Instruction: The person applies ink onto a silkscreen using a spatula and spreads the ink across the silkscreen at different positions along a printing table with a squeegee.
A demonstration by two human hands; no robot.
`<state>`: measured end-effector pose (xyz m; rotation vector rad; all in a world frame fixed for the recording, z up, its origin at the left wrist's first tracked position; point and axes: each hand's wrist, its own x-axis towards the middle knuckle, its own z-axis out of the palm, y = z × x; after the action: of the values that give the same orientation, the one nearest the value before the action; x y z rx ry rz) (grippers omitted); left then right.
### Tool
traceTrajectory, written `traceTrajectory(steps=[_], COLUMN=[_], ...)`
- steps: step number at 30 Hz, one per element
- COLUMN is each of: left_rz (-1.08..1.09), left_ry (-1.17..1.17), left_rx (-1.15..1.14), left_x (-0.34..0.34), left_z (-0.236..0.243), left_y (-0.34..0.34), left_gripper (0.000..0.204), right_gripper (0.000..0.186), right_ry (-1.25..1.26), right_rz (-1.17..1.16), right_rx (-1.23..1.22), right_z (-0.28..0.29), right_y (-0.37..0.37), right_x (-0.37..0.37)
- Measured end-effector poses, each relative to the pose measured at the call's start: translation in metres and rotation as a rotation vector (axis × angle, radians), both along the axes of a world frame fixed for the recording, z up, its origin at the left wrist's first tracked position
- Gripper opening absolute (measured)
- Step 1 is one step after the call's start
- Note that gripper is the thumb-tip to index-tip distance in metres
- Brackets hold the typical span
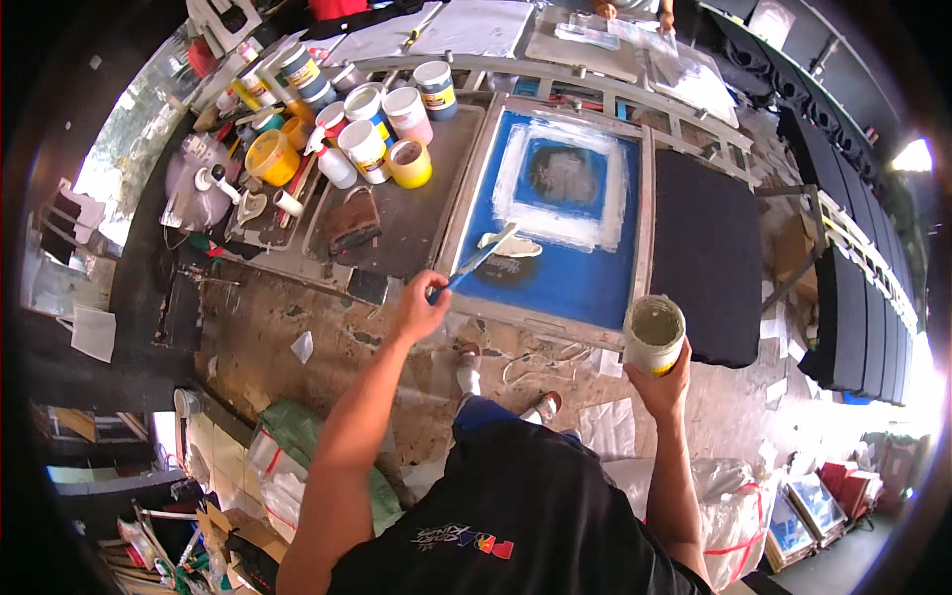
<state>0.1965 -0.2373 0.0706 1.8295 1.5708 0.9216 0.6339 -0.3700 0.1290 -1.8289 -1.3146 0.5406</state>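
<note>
My left hand [421, 311] is closed around the handle of a slim blue tool [468, 266], a brush or spatula. Its far end touches or hovers over a blob of whitish paste [524, 249] on a blue printing screen [591, 285]. A wooden frame [644, 223] surrounds the screen. White strokes [612, 230] form a rough rectangle on the mesh around a dark grey patch [562, 176]; a smaller dark patch [510, 271] lies under the blob. Off the screen's near right corner, my right hand [666, 385] grips an open tub [654, 347] with greyish residue inside.
Several paint tubs [408, 114] and a spray bottle [335, 164] crowd the table on the left, near a brown block [353, 220]. A black-covered board [706, 258] adjoins the screen on the right. Metal rails [585, 84] run behind. Another person's hands [607, 10] show at the far side.
</note>
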Motion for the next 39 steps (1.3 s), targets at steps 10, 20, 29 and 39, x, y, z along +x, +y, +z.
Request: traceTrajectory(steps=[10,20,29,39], left_rz=[0.066,-0.111,-0.741,-0.152], left_ry=[0.092,0.068,0.337,0.101], left_rx=[0.159,0.048,-0.023,-0.102], left_x=[0.068,-0.029,-0.063,-0.239], left_z=[-0.052,0.161,0.329,0.176], left_y=[-0.04,0.026,0.086,0.21], left_gripper=[0.02,0.015,0.017,0.047], right_gripper=[0.101,0.103,0.101,0.087], right_ry=[0.057,0.071,0.038,0.432], right_rz=[-0.034,0.089,0.343,0.37], right_rx=[-0.067,-0.056,0.006,-0.005], right_z=[-0.006,-0.008,0.006,-0.009], right_y=[-0.042,-0.015,0.099,0.179], right_x=[0.004,-0.018,-0.16,-0.333])
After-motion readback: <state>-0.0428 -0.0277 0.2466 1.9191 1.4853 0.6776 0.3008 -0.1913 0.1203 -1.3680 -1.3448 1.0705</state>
